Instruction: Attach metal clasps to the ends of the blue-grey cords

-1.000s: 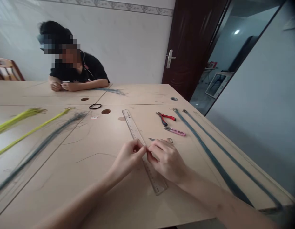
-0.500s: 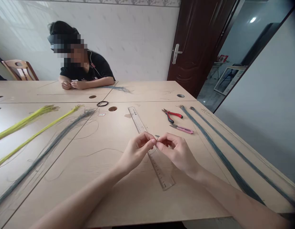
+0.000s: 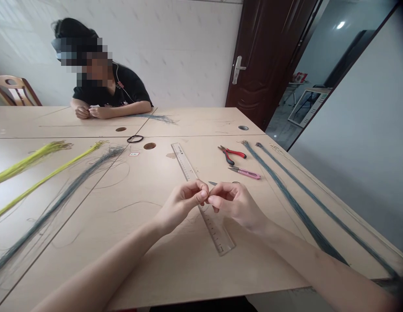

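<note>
My left hand (image 3: pixel 183 201) and my right hand (image 3: pixel 234 201) meet fingertip to fingertip just above a clear ruler (image 3: pixel 201 197) lying on the tan table (image 3: pixel 175 268). Both hands are pinched closed on something too small to make out. A thin dark strand (image 3: pixel 132 203) curls on the table to the left of my left hand. A small metal tool (image 3: pixel 213 183) pokes out behind my right hand.
Red-handled pliers (image 3: pixel 232 154) and pink snips (image 3: pixel 247 173) lie beyond my right hand. Long blue-grey strand bundles (image 3: pixel 286 195) run along the right side. Yellow bundles (image 3: pixel 35 160) and a grey bundle (image 3: pixel 58 203) lie left. Another person (image 3: pixel 103 91) sits across. A black ring (image 3: pixel 135 138) lies near a hole.
My two hands lifted slightly off the ruler and stayed pinched together; the camera view shifted a little.
</note>
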Demonstrator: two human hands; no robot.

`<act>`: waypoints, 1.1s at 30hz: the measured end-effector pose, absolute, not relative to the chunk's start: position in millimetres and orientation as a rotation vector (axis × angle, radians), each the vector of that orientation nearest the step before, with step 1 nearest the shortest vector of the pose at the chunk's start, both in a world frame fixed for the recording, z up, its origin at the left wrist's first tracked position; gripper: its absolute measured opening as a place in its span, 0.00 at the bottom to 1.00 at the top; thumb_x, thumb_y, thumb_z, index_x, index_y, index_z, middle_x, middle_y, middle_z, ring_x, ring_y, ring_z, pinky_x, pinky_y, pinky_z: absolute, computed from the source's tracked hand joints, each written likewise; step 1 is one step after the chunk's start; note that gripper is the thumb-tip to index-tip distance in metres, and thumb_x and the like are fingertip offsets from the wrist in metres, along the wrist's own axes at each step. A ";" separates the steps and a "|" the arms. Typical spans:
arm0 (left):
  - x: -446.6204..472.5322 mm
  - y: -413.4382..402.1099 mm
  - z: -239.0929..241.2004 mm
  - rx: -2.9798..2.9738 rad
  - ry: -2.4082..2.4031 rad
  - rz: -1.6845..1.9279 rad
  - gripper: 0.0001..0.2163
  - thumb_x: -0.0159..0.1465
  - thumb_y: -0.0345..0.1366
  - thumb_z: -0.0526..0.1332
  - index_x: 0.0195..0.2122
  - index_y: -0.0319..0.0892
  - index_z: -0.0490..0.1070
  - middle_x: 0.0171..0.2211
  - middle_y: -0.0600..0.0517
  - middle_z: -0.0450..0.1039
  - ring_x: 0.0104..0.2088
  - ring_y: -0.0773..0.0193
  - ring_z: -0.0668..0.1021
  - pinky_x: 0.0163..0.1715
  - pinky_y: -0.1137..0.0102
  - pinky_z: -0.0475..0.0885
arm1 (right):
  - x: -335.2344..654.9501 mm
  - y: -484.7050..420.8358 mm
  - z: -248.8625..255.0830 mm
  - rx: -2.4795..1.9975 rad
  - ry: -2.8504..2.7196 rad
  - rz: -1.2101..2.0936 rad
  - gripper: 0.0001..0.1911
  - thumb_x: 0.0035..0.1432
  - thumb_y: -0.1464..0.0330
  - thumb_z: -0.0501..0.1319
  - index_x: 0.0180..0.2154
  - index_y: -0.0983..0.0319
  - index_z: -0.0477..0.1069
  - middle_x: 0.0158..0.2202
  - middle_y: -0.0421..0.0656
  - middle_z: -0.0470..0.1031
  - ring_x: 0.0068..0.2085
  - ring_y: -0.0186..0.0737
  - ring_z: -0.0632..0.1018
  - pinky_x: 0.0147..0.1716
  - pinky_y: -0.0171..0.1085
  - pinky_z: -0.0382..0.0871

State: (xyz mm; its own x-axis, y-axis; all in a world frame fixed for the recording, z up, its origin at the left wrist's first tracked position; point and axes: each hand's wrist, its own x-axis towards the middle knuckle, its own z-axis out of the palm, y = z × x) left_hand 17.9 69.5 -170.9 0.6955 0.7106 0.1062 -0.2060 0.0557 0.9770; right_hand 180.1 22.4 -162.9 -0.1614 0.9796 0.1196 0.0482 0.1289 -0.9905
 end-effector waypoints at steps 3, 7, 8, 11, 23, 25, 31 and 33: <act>17.7 68.8 -171.1 1.325 0.411 0.713 0.09 0.62 0.39 0.60 0.30 0.40 0.64 0.26 0.53 0.67 0.31 0.63 0.74 0.36 0.67 0.65 | 179.9 23.5 -163.4 -1.048 -1.392 1.267 0.05 0.52 0.69 0.61 0.26 0.63 0.71 0.20 0.36 0.68 0.23 0.29 0.69 0.26 0.31 0.63; 16.9 69.6 -172.1 1.305 0.384 0.707 0.08 0.63 0.38 0.59 0.30 0.39 0.64 0.26 0.52 0.66 0.31 0.63 0.74 0.36 0.66 0.65 | 179.0 23.7 -162.9 -1.009 -1.361 1.302 0.04 0.51 0.69 0.61 0.26 0.64 0.70 0.23 0.38 0.70 0.24 0.29 0.70 0.27 0.32 0.65; 16.8 70.1 -172.3 1.300 0.381 0.709 0.09 0.63 0.38 0.59 0.30 0.39 0.64 0.26 0.53 0.66 0.31 0.64 0.73 0.36 0.66 0.65 | 178.8 23.5 -162.3 -1.001 -1.358 1.304 0.04 0.51 0.69 0.61 0.26 0.64 0.70 0.23 0.38 0.71 0.24 0.29 0.70 0.27 0.32 0.65; 17.1 71.3 -173.4 1.290 0.374 0.715 0.09 0.63 0.38 0.59 0.29 0.39 0.64 0.26 0.53 0.65 0.30 0.65 0.73 0.35 0.67 0.64 | 178.5 23.1 -160.6 -0.988 -1.355 1.306 0.05 0.51 0.69 0.61 0.26 0.64 0.70 0.26 0.39 0.72 0.25 0.29 0.72 0.28 0.33 0.67; 16.9 73.0 -174.0 1.327 0.371 0.734 0.08 0.64 0.34 0.59 0.29 0.37 0.66 0.26 0.52 0.69 0.30 0.66 0.73 0.35 0.67 0.65 | 178.6 22.3 -161.1 -1.067 -1.407 1.231 0.08 0.54 0.66 0.61 0.28 0.65 0.71 0.28 0.42 0.75 0.28 0.32 0.75 0.32 0.35 0.70; 17.1 73.3 -173.5 1.330 0.368 0.732 0.08 0.64 0.35 0.59 0.29 0.37 0.66 0.25 0.53 0.68 0.29 0.67 0.73 0.34 0.68 0.66 | 178.4 22.1 -161.3 -1.052 -1.440 1.197 0.08 0.55 0.67 0.60 0.28 0.65 0.70 0.27 0.41 0.75 0.28 0.32 0.75 0.32 0.35 0.71; 19.1 73.6 -172.3 1.336 0.392 0.754 0.08 0.63 0.35 0.60 0.29 0.37 0.65 0.25 0.55 0.66 0.28 0.69 0.72 0.32 0.72 0.65 | 177.8 18.5 -165.3 -1.035 -1.614 0.944 0.05 0.57 0.71 0.58 0.29 0.64 0.69 0.24 0.38 0.72 0.28 0.31 0.74 0.29 0.31 0.70; 19.1 73.0 -171.9 1.347 0.415 0.758 0.09 0.62 0.36 0.61 0.28 0.37 0.65 0.25 0.55 0.65 0.28 0.70 0.71 0.32 0.73 0.64 | 178.2 17.4 -167.8 -1.023 -1.691 0.792 0.04 0.57 0.72 0.57 0.30 0.63 0.69 0.25 0.38 0.72 0.28 0.30 0.73 0.29 0.30 0.69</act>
State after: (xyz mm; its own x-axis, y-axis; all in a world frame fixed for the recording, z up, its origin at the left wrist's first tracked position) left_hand 19.1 73.0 -171.9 0.6997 0.6981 0.1518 -0.2490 0.0391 0.9677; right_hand 178.2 17.4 -167.8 -0.1766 0.8993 0.4001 0.2686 0.4351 -0.8594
